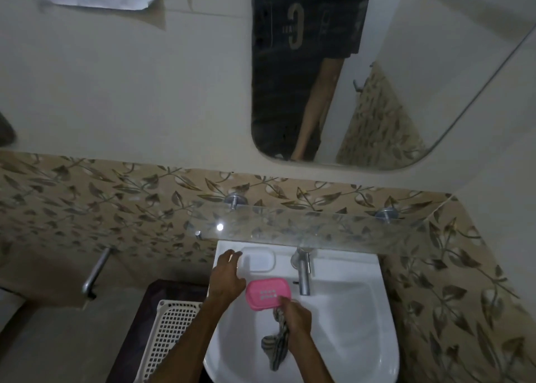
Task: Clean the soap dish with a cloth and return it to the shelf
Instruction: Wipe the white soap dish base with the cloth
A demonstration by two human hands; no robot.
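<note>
Reference landmark: the white sink (pixel 359 324).

Far left of the sink, a metal bar (pixel 95 272) projects from the leaf-patterned wall tile. Nearer the sink's left edge, a white perforated basket (pixel 171 327) sits below rim level.

At the sink's left rear corner, the left hand (pixel 226 278) reaches forward with fingers extended and spread, gripping nothing. Its fingertips lie at the moulded soap recess (pixel 261 259) in the rim. Whether the palm edge touches the soap dish cannot be determined. The hand appears placed to brace or to take the dish next.

Just right of the left hand, the pink soap dish (pixel 268 292) is held above the sink's left front area, drain holes facing up. It is off the shelf. Holding it over the basin lets any drips fall into the sink.

The right hand (pixel 295 316) is at the dish's lower right corner, fingers curled, pinching that corner together with a striped cloth (pixel 275 345). The cloth hangs down from the fist into the basin. This single grip keeps both items under control and frees the left hand.

Right of the dish, the chrome tap (pixel 303 272) stands at the sink's rear centre.

Directly above the sink's rear edge, the glass shelf (pixel 319 226) spans the wall on two metal mounts. This is the return location, and the dish is not yet on it.
</note>
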